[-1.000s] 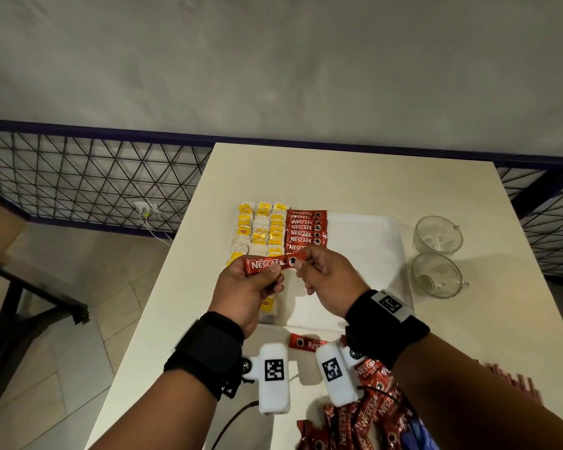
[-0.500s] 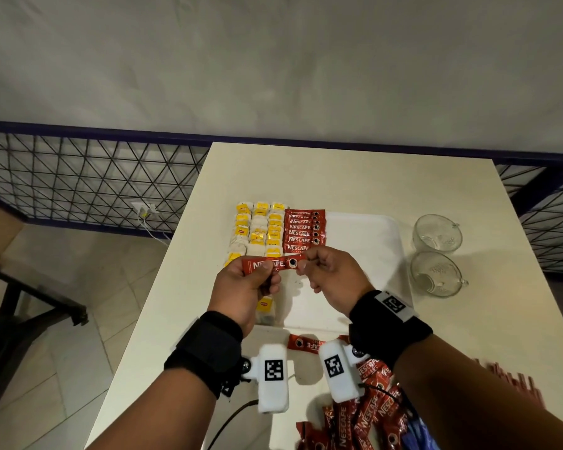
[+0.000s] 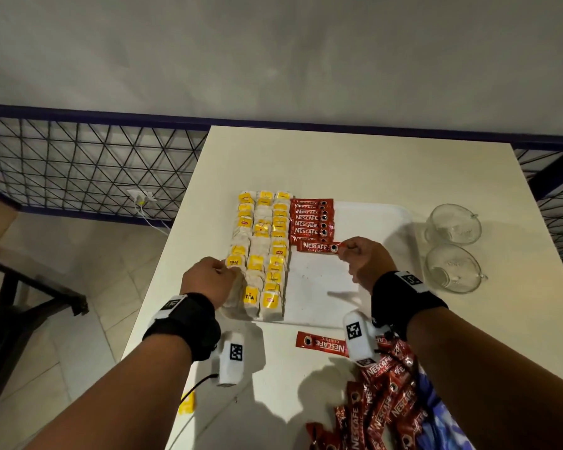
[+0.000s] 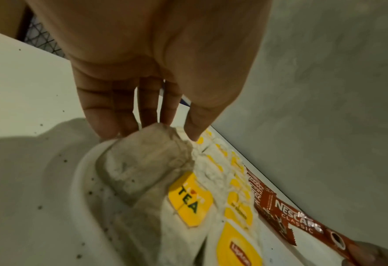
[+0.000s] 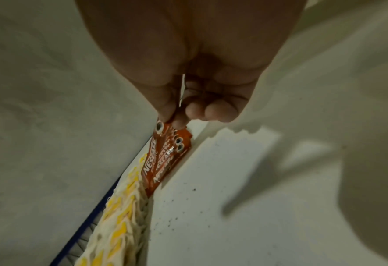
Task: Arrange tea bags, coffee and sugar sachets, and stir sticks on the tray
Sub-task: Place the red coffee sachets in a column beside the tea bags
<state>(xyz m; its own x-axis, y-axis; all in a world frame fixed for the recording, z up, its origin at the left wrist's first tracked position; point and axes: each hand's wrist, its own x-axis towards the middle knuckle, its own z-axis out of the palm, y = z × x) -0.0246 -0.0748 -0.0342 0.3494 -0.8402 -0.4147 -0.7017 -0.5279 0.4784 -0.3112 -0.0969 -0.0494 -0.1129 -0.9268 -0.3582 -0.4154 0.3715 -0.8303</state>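
The right hand (image 3: 366, 259) is pinching one end of a red coffee sachet (image 3: 317, 246) between thumb and fingers, with the other fingers curled in. The sachet is lying flat just in front of the row of sachets (image 3: 311, 219) on the white tray (image 3: 371, 216), and its far edge is overlapping the nearest one of them. In the right wrist view the pinch is sitting on the end with the printed cup.

The left hand (image 3: 208, 280) is resting at the left edge of the tray. Its fingers (image 4: 104, 115) are straight and pointing down, and the tips are touching a tea bag (image 4: 145, 160) in the left column, not gripping it. The tea bags (image 3: 264, 251) are lying in three columns on the left part of the tray, just beside the coffee row.

One sachet (image 3: 322, 342) is lying alone on the table (image 3: 338, 164), in front of the tray. A loose pile of sachets (image 3: 377, 401) is lying near the right forearm. Two glass cups (image 3: 452, 245) are standing on the table to the right of the tray, one behind the other. A yellow tag (image 3: 187, 405) is lying at the near left edge of the table.
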